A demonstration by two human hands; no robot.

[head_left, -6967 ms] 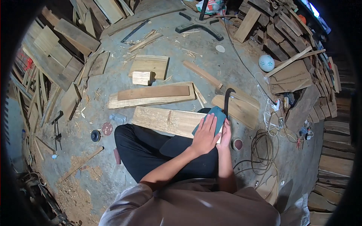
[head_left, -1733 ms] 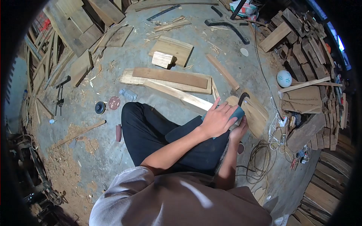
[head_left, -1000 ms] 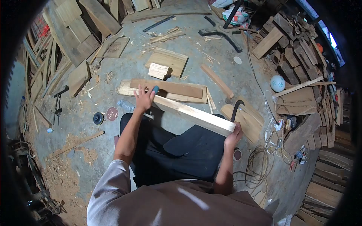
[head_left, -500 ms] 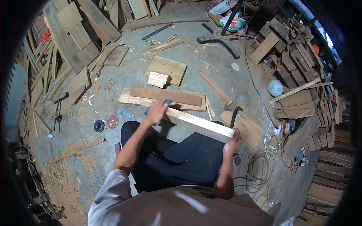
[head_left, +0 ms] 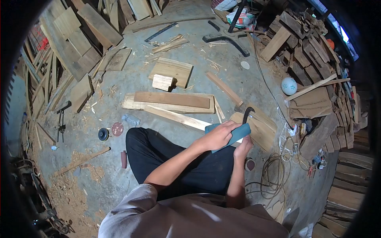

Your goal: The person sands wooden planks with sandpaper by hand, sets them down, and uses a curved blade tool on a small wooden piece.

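Observation:
A long light wooden board (head_left: pixel 178 118) lies slanted across my lap, its far left end near the planks on the floor. My left hand (head_left: pixel 218 137) is closed on a green-blue sheet (head_left: pixel 240 132), which is bent over the board near its right end. Below and to the right of the sheet, my right hand (head_left: pixel 243 147) grips that right end of the board. The sheet covers part of the board, and some of my right fingers are hidden behind it.
Ahead lie a brown plank (head_left: pixel 170 99) on a wider one and a wooden block (head_left: pixel 162 82). A black curved tool (head_left: pixel 247 114) stands by a board (head_left: pixel 260 129) at the right. Coiled cable (head_left: pixel 274 174) and a ball (head_left: pixel 289 86) are farther right.
My left hand and the green-blue sheet have moved from the board's left part to its right end. The board is tilted differently, and my right hand still holds its end.

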